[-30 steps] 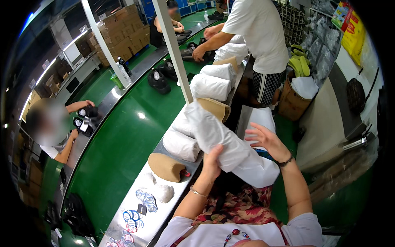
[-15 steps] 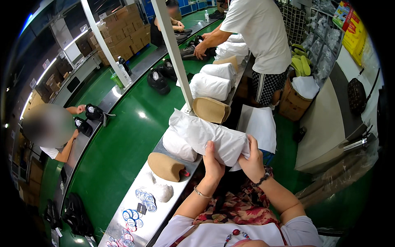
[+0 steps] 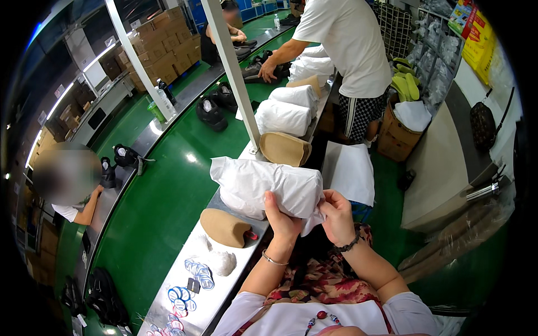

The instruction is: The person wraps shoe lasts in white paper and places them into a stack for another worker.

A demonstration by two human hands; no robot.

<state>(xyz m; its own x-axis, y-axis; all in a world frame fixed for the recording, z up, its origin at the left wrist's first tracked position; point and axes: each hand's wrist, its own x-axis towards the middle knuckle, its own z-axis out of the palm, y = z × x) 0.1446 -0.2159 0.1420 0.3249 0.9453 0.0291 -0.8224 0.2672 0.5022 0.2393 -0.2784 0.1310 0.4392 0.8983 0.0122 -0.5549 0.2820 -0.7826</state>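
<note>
"Head view — where's the white paper bundle (image 3: 269, 182)?"
"Just beyond the left hand (image 3: 284, 223), half-curled in a grip, thumb against it — the right hand (image 3: 339, 219), nearly closed, pinches the bundle's end."

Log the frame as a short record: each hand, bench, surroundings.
left hand: holding white paper bundle from the near side
right hand: gripping paper at the bundle's right end
metal bench: brown curved insert, round labels
right of bench: white sheets
far side: person in white shirt, arm extended to dark shoes
</note>
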